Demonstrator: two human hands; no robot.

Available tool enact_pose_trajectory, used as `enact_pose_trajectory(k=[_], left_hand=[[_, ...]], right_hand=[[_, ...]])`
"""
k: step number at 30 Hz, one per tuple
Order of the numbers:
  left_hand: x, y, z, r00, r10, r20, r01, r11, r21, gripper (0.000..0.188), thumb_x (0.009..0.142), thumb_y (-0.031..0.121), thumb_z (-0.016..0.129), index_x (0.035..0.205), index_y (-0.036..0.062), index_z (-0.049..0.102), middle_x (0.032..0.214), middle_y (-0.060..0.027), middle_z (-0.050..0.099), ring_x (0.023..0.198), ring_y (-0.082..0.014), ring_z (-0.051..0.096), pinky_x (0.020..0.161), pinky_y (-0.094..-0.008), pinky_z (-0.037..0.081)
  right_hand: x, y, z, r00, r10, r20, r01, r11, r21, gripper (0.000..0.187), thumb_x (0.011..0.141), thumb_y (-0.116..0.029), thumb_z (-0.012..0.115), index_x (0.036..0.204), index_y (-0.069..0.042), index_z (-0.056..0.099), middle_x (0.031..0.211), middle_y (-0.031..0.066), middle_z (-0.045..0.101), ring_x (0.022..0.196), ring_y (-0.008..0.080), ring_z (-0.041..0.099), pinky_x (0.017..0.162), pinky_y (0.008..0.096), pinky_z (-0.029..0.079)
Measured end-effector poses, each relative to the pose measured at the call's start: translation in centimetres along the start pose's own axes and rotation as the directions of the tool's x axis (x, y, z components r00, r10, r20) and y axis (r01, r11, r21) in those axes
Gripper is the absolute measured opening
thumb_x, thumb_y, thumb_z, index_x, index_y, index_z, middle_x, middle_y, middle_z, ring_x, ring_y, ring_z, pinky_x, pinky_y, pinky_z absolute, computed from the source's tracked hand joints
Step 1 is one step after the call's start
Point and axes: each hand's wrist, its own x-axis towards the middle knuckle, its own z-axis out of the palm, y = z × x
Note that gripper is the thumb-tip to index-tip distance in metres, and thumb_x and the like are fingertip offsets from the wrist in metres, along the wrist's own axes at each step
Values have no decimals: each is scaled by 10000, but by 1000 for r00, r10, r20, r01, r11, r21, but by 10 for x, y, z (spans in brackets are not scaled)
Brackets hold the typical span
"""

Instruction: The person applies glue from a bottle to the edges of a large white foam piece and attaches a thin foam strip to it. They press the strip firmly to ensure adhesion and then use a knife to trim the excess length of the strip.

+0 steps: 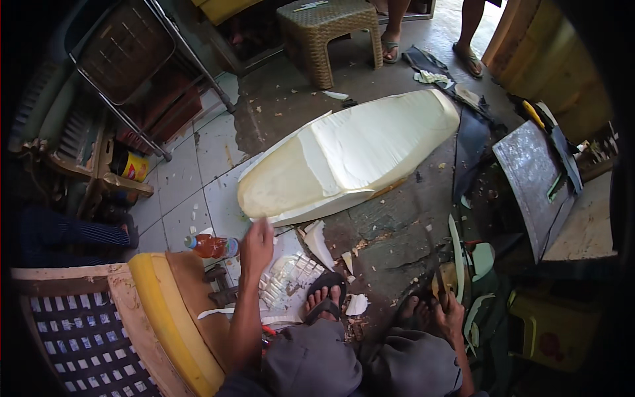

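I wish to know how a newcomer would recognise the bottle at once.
Find the long cream foam piece in the middle. Below its left end, just left of the person's left hand, is the bottle. Unlike the pale scraps nearby, it holds reddish-brown liquid.

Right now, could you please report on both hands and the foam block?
Left hand by left end of foam block; right hand gripping thin tool; foam scraps, bottle nearby.

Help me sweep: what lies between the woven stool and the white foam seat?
The head view shows a thin white scrap and a small dark piece between stool and seat.
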Motion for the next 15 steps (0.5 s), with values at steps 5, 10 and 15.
enact_pose_trajectory(k=[5,10,15], left_hand=[[161,-10,22,870,156,-467,93,879,467,444,1002,320,563,1326,21,613,1260,-255,650,1150,-457,626,985,-502,502],[203,-41,29,836,-517,-186,546,746,380,785,1047,605,207,1294,16,662,1332,-245,656,1266,-454,600,1058,-525,473],[156,-45,35,853,-508,-123,521,808,275,789,1042,565,270,1199,-88,683,1257,-356,643,1221,-511,600,1064,-546,456]], right_hand=[[-28,17,18,967,41,-253,-2,988,152,313,889,-129,702,1162,3,621,1003,222,669,909,433,678,786,443,533],[-64,32,34,936,87,-342,-96,995,-8,452,898,-161,683,1304,10,580,1202,236,623,1111,457,610,860,489,511],[-69,36,45,946,261,-193,-274,960,-49,571,881,-191,655,1415,-36,524,1205,279,638,1112,481,623,915,505,519]])
